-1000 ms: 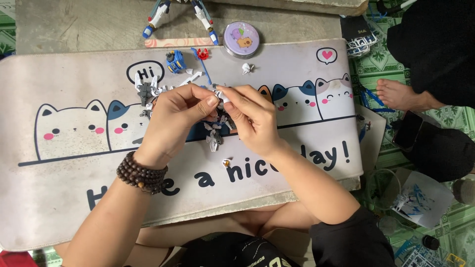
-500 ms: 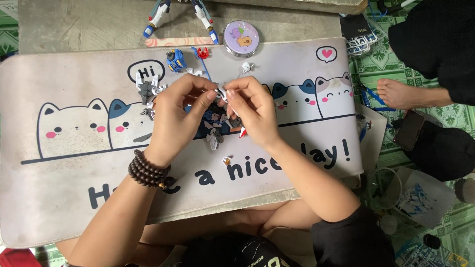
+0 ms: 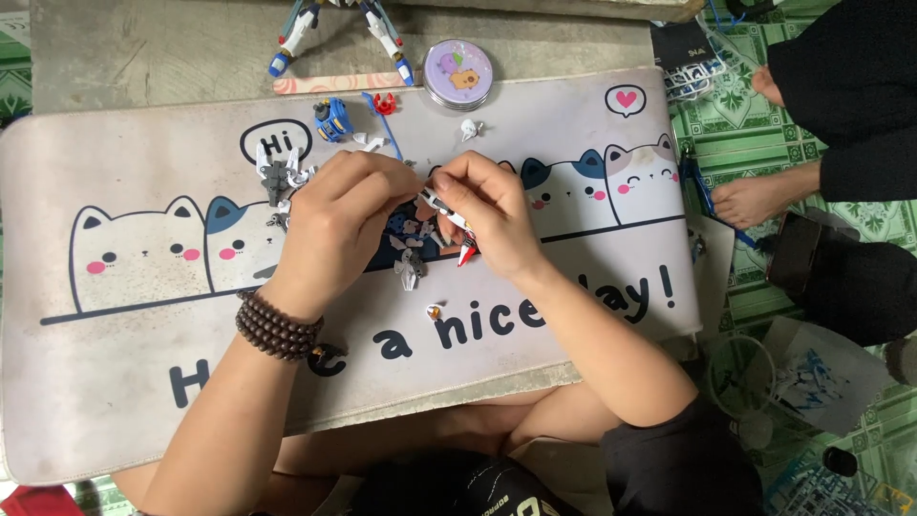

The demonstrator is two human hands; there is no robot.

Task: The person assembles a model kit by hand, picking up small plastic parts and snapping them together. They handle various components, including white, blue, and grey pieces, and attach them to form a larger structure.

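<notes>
My left hand (image 3: 334,229), with a dark bead bracelet (image 3: 277,330) on the wrist, and my right hand (image 3: 487,215) meet over the middle of a desk mat (image 3: 115,382) printed with cartoon cats. Between the fingertips they pinch a small white and grey model part (image 3: 432,201). Loose small model pieces (image 3: 411,268) lie on the mat just under the hands, with a red-tipped piece (image 3: 465,253) and a tiny orange piece (image 3: 433,311) close by.
At the mat's far edge lie a blue model piece (image 3: 332,119), a red piece (image 3: 384,103), a round purple tin (image 3: 457,74) and a model robot's legs (image 3: 339,29). Another person's foot (image 3: 755,199) and dark clothing are at the right, on a green patterned floor.
Both hands have stayed together on the small part and shifted slightly toward the mat's far edge; the fingers have turned a little around it.
</notes>
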